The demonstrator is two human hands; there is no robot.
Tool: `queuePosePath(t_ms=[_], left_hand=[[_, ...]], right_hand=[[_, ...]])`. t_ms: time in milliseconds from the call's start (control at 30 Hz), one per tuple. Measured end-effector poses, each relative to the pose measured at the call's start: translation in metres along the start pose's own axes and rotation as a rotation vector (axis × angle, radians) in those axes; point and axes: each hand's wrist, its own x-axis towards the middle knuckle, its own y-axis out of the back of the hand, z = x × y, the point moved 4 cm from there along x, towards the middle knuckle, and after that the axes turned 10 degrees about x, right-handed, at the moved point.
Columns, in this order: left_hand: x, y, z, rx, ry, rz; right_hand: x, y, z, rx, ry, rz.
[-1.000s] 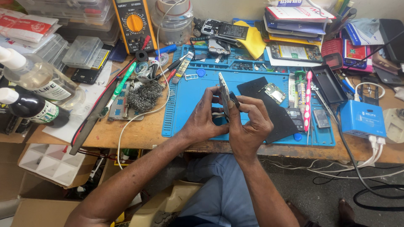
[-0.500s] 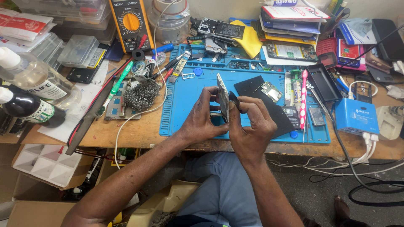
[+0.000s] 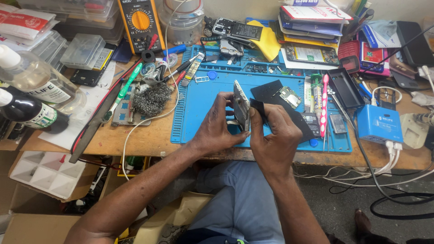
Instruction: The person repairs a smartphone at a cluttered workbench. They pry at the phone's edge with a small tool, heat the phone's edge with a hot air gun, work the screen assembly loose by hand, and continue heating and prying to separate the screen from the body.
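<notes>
Left hand (image 3: 217, 129) and right hand (image 3: 275, 135) hold an opened phone (image 3: 242, 106) on edge above the blue mat (image 3: 203, 99); pink toothbrush (image 3: 324, 106) lies right.

A work mat (image 3: 203, 104) lies on the bench (image 3: 153, 135). Above its near edge the left hand (image 3: 217, 126) and right hand (image 3: 275, 135) hold a phone (image 3: 241, 105) on edge between them. A multimeter (image 3: 141, 25) stands behind the mat, steel wool (image 3: 151, 97) lies left of it, and a small box (image 3: 379, 124) sits right.
</notes>
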Motion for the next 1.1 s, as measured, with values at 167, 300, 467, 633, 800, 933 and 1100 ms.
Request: queuePosePath(t_ms=[167,300,467,633,800,933,1100], left_hand=[[-0.001,0.002,0.005,0.090,-0.072,0.056],[-0.002,0.003,0.009,0.167,-0.133,0.099],[-0.004,0.002,0.010,0.225,-0.155,0.107],[-0.005,0.001,0.011,0.240,-0.170,0.108],[-0.005,0.000,0.010,0.237,-0.181,0.115],[-0.004,0.000,0.009,0.263,-0.179,0.099],[-0.005,0.000,0.011,0.260,-0.181,0.110]], right_hand=[[-0.001,0.005,-0.003,0.002,-0.016,-0.003],[-0.003,0.007,-0.004,0.043,-0.049,0.006],[-0.001,0.012,-0.005,-0.011,-0.073,-0.020],[0.003,0.016,-0.006,-0.062,-0.090,-0.067],[0.009,0.018,-0.006,-0.104,-0.101,-0.105],[0.012,0.019,-0.005,-0.071,-0.138,-0.114],[0.017,0.018,-0.006,-0.082,-0.132,-0.104]])
